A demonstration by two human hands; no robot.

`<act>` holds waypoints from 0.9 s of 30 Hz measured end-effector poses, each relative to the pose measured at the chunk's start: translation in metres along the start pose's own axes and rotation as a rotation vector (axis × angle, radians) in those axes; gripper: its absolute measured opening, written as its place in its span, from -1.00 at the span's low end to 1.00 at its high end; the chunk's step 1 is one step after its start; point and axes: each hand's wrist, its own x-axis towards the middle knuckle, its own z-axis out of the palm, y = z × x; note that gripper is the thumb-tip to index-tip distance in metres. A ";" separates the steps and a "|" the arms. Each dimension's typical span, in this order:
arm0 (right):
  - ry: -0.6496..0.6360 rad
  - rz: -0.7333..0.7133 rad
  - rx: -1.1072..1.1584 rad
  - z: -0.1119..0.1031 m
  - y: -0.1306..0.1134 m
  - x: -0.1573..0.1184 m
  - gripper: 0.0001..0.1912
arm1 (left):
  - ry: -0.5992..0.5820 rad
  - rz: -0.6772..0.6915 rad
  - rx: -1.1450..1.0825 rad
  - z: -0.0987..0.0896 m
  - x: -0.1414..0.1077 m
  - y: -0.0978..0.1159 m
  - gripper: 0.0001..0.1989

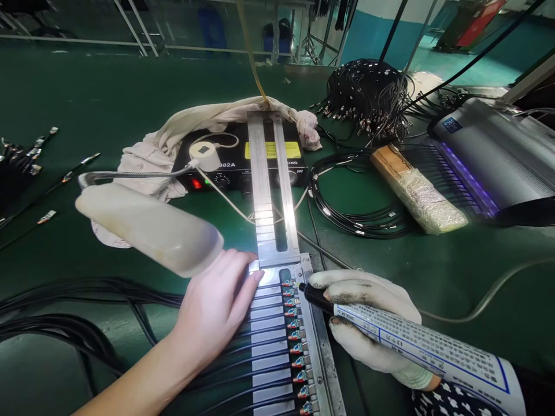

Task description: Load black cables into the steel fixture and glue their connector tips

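A metal fixture (271, 346) runs up the middle, with several black cables laid across it side by side, their colored wire ends and connectors along its right side. My left hand (221, 289) is bare, thumb and fingertips together on the fixture's left edge by the top cable; whether anything is between them is hidden. My right hand (373, 318), in a white glove, grips a white printed bottle (425, 344) with a black nozzle. The nozzle tip points left, beside the top connector. A lit white lamp (151, 228) hangs over my left hand.
Behind the fixture stands a black control box (236, 164) with a white cloth (147, 156) draped around it. To the right lie a coiled black cable (342, 216), a wrapped block (418, 188) and a grey machine (494, 156) with purple light. More cables (87, 294) lie at left.
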 end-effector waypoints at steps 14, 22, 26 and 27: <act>0.029 -0.075 0.034 -0.008 -0.005 -0.002 -0.75 | -0.011 0.013 0.010 -0.001 0.001 -0.001 -0.76; -0.031 -0.095 -0.012 -0.004 -0.003 -0.003 -0.78 | -0.005 0.030 0.022 -0.002 0.002 0.000 -0.74; -0.035 -0.083 -0.007 -0.004 -0.002 -0.002 -0.77 | -0.013 0.024 0.017 -0.002 0.001 0.001 -0.74; -0.039 -0.080 -0.008 -0.004 -0.001 -0.002 -0.77 | -0.014 0.023 0.016 -0.002 0.001 0.001 -0.75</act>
